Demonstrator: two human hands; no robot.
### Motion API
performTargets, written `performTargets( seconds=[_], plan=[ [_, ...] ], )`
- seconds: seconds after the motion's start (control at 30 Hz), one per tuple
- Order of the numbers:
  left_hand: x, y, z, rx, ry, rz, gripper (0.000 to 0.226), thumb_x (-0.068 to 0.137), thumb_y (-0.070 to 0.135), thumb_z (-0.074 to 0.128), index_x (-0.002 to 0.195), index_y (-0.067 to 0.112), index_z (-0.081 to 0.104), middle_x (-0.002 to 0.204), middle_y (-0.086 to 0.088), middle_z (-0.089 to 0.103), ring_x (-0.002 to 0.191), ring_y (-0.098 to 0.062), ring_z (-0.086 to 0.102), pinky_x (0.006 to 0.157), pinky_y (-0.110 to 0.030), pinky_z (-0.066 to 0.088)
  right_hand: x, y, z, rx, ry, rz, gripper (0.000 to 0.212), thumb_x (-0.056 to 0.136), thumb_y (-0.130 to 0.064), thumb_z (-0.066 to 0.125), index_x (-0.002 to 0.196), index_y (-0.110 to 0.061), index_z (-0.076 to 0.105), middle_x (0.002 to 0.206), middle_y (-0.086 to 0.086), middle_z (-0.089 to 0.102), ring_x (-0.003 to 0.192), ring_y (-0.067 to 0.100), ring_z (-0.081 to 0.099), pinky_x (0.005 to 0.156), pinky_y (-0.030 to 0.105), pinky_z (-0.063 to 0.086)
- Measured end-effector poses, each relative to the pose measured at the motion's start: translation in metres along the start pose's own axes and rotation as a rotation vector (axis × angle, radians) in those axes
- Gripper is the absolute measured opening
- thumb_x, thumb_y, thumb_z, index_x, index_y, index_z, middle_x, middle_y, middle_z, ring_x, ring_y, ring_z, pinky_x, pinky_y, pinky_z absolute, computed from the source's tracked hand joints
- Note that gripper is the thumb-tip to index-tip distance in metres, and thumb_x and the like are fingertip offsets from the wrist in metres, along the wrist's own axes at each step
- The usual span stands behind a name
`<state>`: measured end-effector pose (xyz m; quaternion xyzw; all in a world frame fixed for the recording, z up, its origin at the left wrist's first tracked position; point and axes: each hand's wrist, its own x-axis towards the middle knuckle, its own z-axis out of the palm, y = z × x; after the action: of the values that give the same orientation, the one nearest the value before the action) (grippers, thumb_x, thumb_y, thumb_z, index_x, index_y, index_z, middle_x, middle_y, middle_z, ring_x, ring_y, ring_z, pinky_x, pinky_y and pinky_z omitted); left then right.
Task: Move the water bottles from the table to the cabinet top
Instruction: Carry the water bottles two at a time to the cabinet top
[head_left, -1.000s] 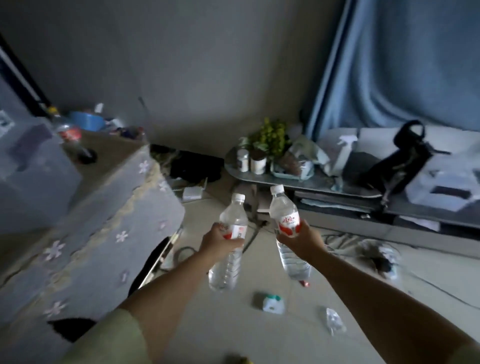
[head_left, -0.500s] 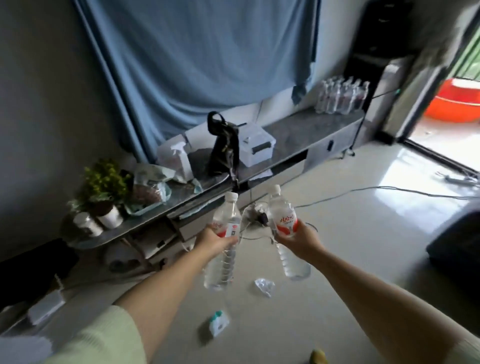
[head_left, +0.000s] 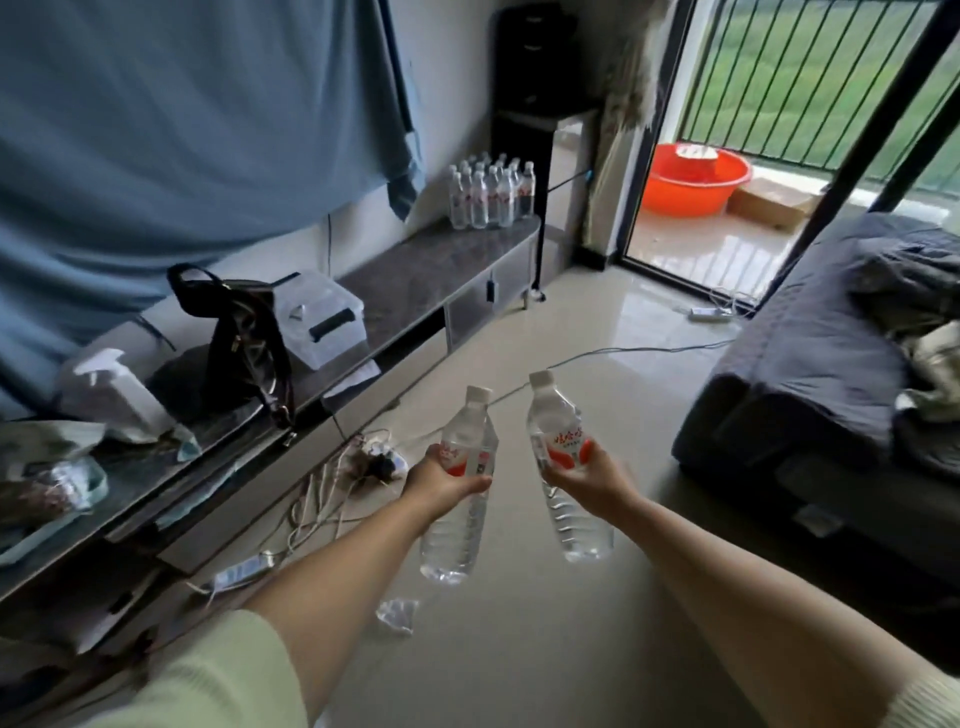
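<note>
Pale glossy floor (head_left: 545, 649) underfoot, and along the left wall runs a long, low cabinet (head_left: 415, 270) with a dark marbled top. At its far end, a cluster of bottles (head_left: 491, 192) stands packed tight, white caps up. Nearer along that top: a clear plastic box (head_left: 317, 317), a black bag (head_left: 244, 338) standing upright just beside it, then a white spray bottle (head_left: 122, 384) amid clutter. A blue curtain (head_left: 182, 130) hangs behind. Cables (head_left: 332, 483) tangle on the floor by the cabinet's base, and a scrap of clear plastic (head_left: 397, 616) lies near. On the right, a dark sofa (head_left: 810, 405) with a rumpled cover. Far right, an open doorway with an orange basin (head_left: 696, 179) outside and railings beyond.

Now the arms: both reach forward over the floor, sleeves pushed back, pale green at the left elbow. The left hand (head_left: 441, 480) has its grip wrapped round the label of the left bottle (head_left: 460, 499), fingers closed about the middle, cap tilted up and slightly right. The right hand (head_left: 592, 480) grips the right bottle (head_left: 569, 467) the same way, closed on the red-and-white label, cap leaning left. The two bottles are held in the air, near each other but apart, well short of the far cluster.
</note>
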<state>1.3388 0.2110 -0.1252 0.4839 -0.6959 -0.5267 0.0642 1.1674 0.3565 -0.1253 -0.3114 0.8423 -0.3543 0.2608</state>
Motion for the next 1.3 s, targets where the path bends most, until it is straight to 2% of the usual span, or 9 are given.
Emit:
performTargets(
  seconds=[0.17,0.3,0.37,0.43,0.53,0.77,0.93,1.1,1.3],
  plan=[
    [0.038,0.055,0.069,0.024,-0.026,0.025,0.06,0.066,0.035,0.085,0.116,0.015,0.059,0.11,-0.005,0.068,0.103,-0.023,0.064,0.095,-0.04,0.052,0.047,0.046,-0.068,0.015,0.024,0.039,0.032,0.071,-0.047,0.074,0.094,-0.028,0.064,0.085,-0.01,0.071,0.083,0.013,0.066,0.069,0.025,0.046],
    [0.071,0.093,0.1,0.056,-0.036,0.023,0.062,0.067,0.036,0.084,0.118,0.016,0.056,0.111,-0.004,0.066,0.104,-0.025,0.063,0.095,-0.039,0.051,0.084,0.068,-0.102,0.091,0.032,0.074,0.043,0.072,-0.042,0.077,0.109,-0.027,0.062,0.096,-0.006,0.071,0.089,0.016,0.066,0.078,0.028,0.049],
    [0.09,0.109,0.11,0.066,-0.038,0.031,0.06,0.067,0.036,0.084,0.117,0.017,0.056,0.11,-0.003,0.066,0.1,-0.022,0.062,0.089,-0.032,0.05,0.104,0.073,-0.113,0.14,0.025,0.084,0.045,0.072,-0.04,0.078,0.112,-0.027,0.061,0.098,-0.005,0.07,0.09,0.016,0.065,0.079,0.027,0.049],
    [0.113,0.124,0.12,0.067,-0.044,0.046,0.058,0.067,0.035,0.085,0.115,0.019,0.056,0.107,-0.002,0.066,0.094,-0.02,0.06,0.081,-0.027,0.047,0.128,0.076,-0.123,0.174,0.018,0.091,0.045,0.072,-0.038,0.079,0.111,-0.026,0.061,0.099,-0.003,0.07,0.091,0.016,0.066,0.081,0.03,0.052],
    [0.152,0.147,0.132,0.095,-0.066,0.058,0.062,0.065,0.037,0.086,0.115,0.019,0.055,0.107,-0.002,0.065,0.097,-0.022,0.061,0.084,-0.03,0.049,0.166,0.076,-0.136,0.19,0.034,0.093,0.039,0.071,-0.039,0.08,0.104,-0.029,0.062,0.097,-0.004,0.071,0.088,0.014,0.066,0.077,0.027,0.052],
    [0.276,0.204,0.136,0.121,-0.107,0.08,0.065,0.063,0.039,0.085,0.117,0.018,0.056,0.111,-0.004,0.066,0.101,-0.023,0.062,0.089,-0.034,0.051,0.287,0.059,-0.159,0.151,0.041,0.105,0.03,0.069,-0.042,0.079,0.091,-0.036,0.06,0.092,-0.008,0.07,0.089,0.014,0.066,0.082,0.03,0.052],
    [0.364,0.263,0.123,0.095,-0.108,0.102,0.065,0.064,0.037,0.086,0.118,0.016,0.056,0.111,-0.004,0.066,0.103,-0.024,0.062,0.09,-0.035,0.051,0.376,0.025,-0.194,0.152,0.09,0.104,0.027,0.07,-0.042,0.078,0.085,-0.037,0.057,0.082,-0.016,0.066,0.079,0.005,0.062,0.065,0.019,0.043],
    [0.436,0.298,0.121,0.059,-0.139,0.084,0.065,0.065,0.034,0.086,0.119,0.014,0.057,0.113,-0.007,0.067,0.105,-0.026,0.063,0.097,-0.042,0.051,0.452,0.012,-0.212,0.157,0.088,0.111,0.024,0.073,-0.039,0.078,0.085,-0.035,0.057,0.082,-0.014,0.066,0.075,0.001,0.06,0.061,0.016,0.043],
    [0.54,0.337,0.121,0.064,-0.072,0.066,0.062,0.064,0.031,0.086,0.118,0.016,0.06,0.111,-0.005,0.068,0.105,-0.024,0.063,0.097,-0.04,0.05,0.572,0.0,-0.224,0.149,0.006,0.084,0.026,0.073,-0.036,0.079,0.086,-0.031,0.056,0.085,-0.008,0.067,0.083,0.014,0.065,0.076,0.03,0.052]
  ],
)
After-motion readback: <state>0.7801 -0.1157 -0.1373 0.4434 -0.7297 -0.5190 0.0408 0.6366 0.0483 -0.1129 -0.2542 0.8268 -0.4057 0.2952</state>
